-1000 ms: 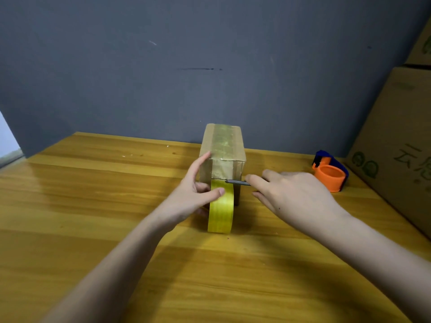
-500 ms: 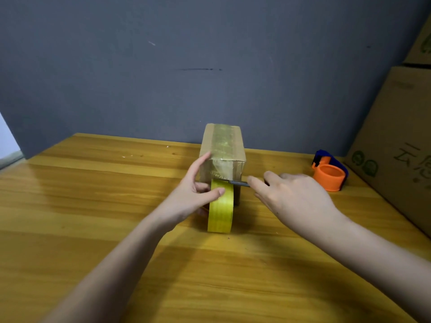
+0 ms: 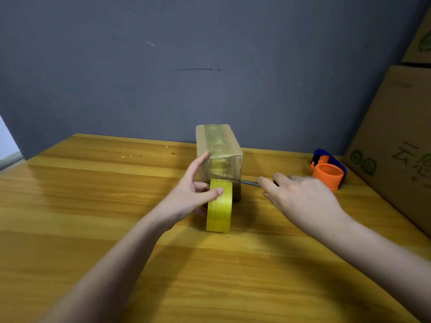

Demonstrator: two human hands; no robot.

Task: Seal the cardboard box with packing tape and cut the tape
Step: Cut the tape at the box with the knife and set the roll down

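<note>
Left hand gripped the yellow tape roll against the near face of the cardboard box, mid-table; right hand pinched a thin blade at the tape. Cutting well likely needed taut tape and a level stroke leftward, clear of the left thumb.

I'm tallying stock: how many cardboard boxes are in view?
3. A small taped box on the table's middle; a large box at the right edge; another box stacked on it, mostly cropped. More may lie out of frame.
</note>
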